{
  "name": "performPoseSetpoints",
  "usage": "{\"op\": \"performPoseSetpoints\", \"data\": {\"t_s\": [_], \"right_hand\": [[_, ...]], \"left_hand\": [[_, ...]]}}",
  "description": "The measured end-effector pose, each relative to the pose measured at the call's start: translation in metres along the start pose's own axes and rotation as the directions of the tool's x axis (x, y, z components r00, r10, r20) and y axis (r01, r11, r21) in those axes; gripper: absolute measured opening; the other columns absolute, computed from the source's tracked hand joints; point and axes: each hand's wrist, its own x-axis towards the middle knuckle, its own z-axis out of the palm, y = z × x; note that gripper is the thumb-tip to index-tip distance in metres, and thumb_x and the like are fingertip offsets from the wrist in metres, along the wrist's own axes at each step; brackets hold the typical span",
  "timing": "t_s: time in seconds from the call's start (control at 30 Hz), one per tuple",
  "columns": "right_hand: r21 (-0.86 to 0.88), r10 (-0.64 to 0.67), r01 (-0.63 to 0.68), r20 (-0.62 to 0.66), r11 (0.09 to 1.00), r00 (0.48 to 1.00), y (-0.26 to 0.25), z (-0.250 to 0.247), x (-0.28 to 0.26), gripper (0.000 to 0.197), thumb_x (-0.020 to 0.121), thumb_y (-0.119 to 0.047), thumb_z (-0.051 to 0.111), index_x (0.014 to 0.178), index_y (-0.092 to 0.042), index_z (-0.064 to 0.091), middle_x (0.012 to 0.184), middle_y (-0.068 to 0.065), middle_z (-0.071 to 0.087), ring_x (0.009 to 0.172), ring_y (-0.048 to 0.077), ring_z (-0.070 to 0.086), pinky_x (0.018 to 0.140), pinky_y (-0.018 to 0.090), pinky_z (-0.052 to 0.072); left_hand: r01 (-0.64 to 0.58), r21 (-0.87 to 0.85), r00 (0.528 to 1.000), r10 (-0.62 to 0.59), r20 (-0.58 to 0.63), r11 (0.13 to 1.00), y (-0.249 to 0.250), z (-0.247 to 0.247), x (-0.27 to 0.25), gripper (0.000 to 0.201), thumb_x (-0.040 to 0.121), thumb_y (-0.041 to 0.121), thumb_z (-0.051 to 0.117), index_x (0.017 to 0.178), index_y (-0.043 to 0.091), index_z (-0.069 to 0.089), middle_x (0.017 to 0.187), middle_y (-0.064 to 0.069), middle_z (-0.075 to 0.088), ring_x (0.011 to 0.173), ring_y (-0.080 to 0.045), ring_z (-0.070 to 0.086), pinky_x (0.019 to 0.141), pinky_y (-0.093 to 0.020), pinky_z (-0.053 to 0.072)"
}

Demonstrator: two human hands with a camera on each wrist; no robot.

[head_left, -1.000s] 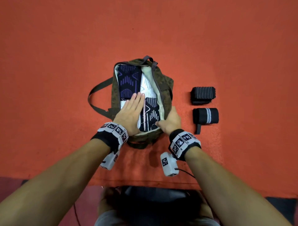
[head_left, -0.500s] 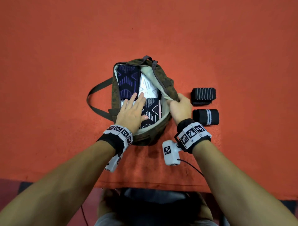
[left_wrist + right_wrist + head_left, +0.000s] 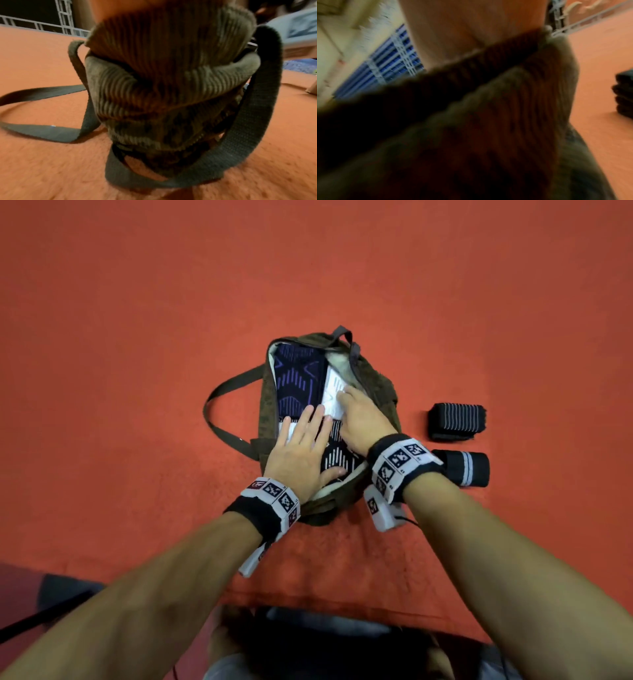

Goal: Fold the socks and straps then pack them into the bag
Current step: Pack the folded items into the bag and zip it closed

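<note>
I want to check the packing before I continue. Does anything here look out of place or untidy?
Nothing is spilled or damaged. The folded socks lie flat in the bag under both hands. Only the two rolled straps lie outside, on the orange surface at its right.

Bare forearms; each wrist wears a black band [image 3: 251, 510] topped with white tiles of black square-code markers [image 3: 400, 457] — a small white camera block [image 3: 380, 510] hangs beneath.

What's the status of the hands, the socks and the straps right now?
Left hand flat on socks in bag. Right hand inside too, grip unclear. Two rolled straps outside, unpacked. Nothing blocking.
</note>
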Motion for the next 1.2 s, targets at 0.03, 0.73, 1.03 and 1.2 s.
{"op": "performPoseSetpoints", "data": {"t_s": [0.03, 0.73, 1.03, 1.2], "right_hand": [[-0.022, 0.018, -0.017, 0.051, 1.0, 0.999, 0.009, 0.004, 0.011, 0.042, 0.092, -0.006, 0.048, 0.133, 0.0, 0.047, 0.148, 0.018, 0.041, 0.141, 0.033, 0.037, 0.114, 0.048, 0.037], [-0.422, 0.033, 0.059, 0.208, 0.905, 0.978, 0.012, 0.026, -0.016, 0.068, 0.108, -0.038, 0.029, 0.162, -0.013, -0.004, 0.169, 0.002, -0.016, 0.156, 0.019, -0.016, 0.127, 0.04, 0.002], [0.103, -0.02, 0.012, 0.074, 0.995, 0.997, 0.011, -0.012, -0.047, 0.062, 0.104, -0.023, 0.049, 0.159, -0.01, 0.024, 0.168, 0.007, 0.019, 0.156, 0.019, 0.012, 0.127, 0.037, 0.015], [0.223, 0.069, 0.049, -0.492, 0.974, 0.868, 0.066, -0.065, -0.097, 0.03, 0.091, -0.009, 0.055, 0.117, -0.02, 0.067, 0.117, -0.005, 0.065, 0.117, 0.017, 0.056, 0.099, 0.036, 0.047]], "left_hand": [[0.001, 0.014, 1.0, -0.001, 0.009, 1.0, 0.0, 0.001, 0.001, 0.099, 0.09, 0.077, 0.028, 0.161, 0.009, 0.014, 0.17, -0.011, 0.005, 0.157, -0.028, 0.001, 0.124, -0.054, 0.013], [0.067, -0.106, 0.992, -0.055, 0.11, 0.992, -0.018, -0.015, 0.022, 0.093, 0.097, 0.068, 0.033, 0.161, 0.012, -0.005, 0.17, -0.008, -0.009, 0.156, -0.026, -0.01, 0.127, -0.044, 0.002], [0.153, -0.316, 0.977, -0.095, 0.192, 0.936, -0.003, -0.083, 0.036, 0.075, 0.098, 0.043, 0.055, 0.157, 0.011, 0.023, 0.163, -0.009, 0.027, 0.153, -0.026, 0.017, 0.12, -0.044, 0.028], [0.009, -0.558, 0.996, -0.056, -0.068, 0.83, 0.041, -0.114, 0.044, 0.031, 0.1, 0.027, 0.051, 0.129, 0.022, 0.059, 0.131, 0.006, 0.059, 0.123, -0.015, 0.051, 0.093, -0.036, 0.046]]}}
